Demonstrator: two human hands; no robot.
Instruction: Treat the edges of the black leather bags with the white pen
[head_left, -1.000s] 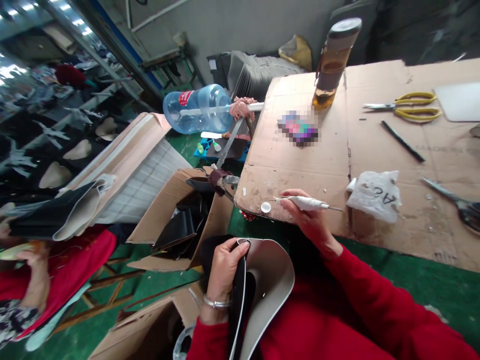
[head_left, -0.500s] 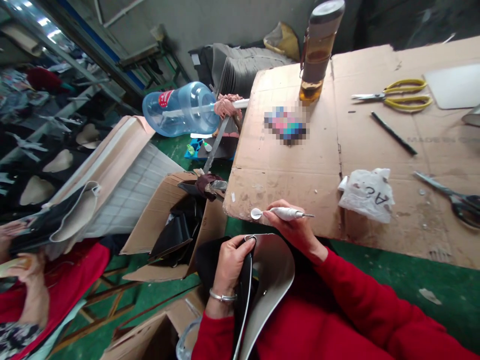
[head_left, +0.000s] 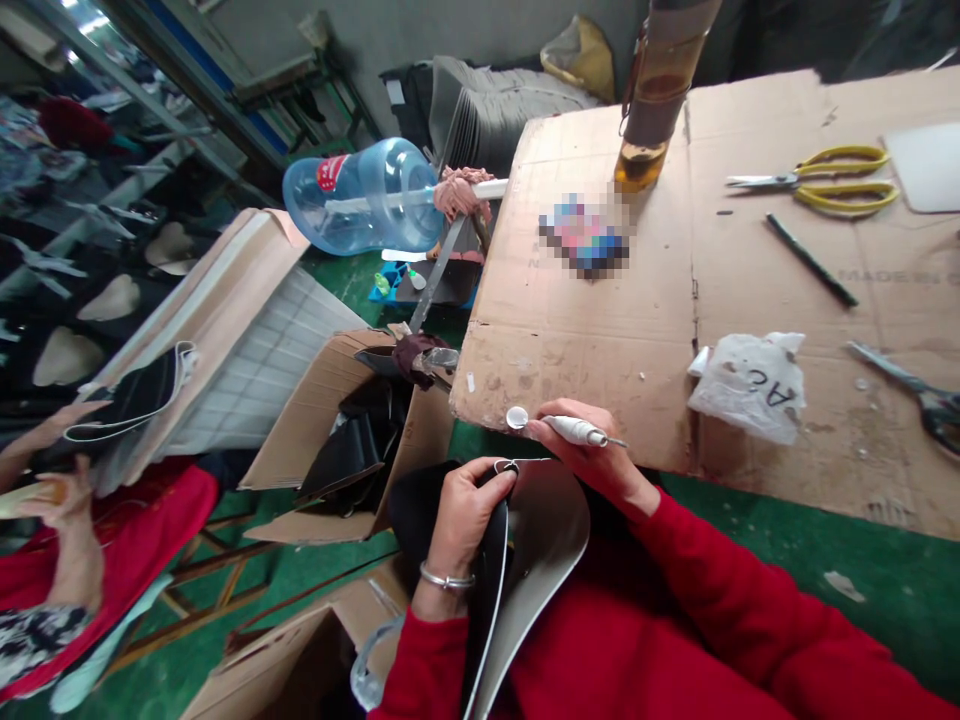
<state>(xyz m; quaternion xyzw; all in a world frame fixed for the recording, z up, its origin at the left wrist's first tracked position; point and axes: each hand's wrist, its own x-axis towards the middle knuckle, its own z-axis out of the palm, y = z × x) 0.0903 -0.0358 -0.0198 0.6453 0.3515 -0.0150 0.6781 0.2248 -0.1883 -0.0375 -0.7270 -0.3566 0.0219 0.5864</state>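
A: Head view, the only one. Where was the work?

B: From where I stood, just off the near edge of the cardboard-topped table (head_left: 570,350). The left hand (head_left: 461,515) pinched a folded black-and-grey piece (head_left: 551,520) at its upper rim, thumb pressed over it.

A: And the right hand (head_left: 604,468)?

B: At the table's near left corner, fingers closed around a white pen-like tool (head_left: 576,430). A small white cap (head_left: 517,417) sat on that corner, right by the fingertips. Tip contact: could not tell.

A: Hazards?

B: My judgement: a sideways nudge from tool or knuckles could have sent the cap off the table, so near was it to the edge. A slack thumb could have let the fold spring apart.

A: Surroundings?

B: A plastic bag (head_left: 750,390) lay toward the table's near side, clear of the tool; a carton (head_left: 285,440) stood left of the table.
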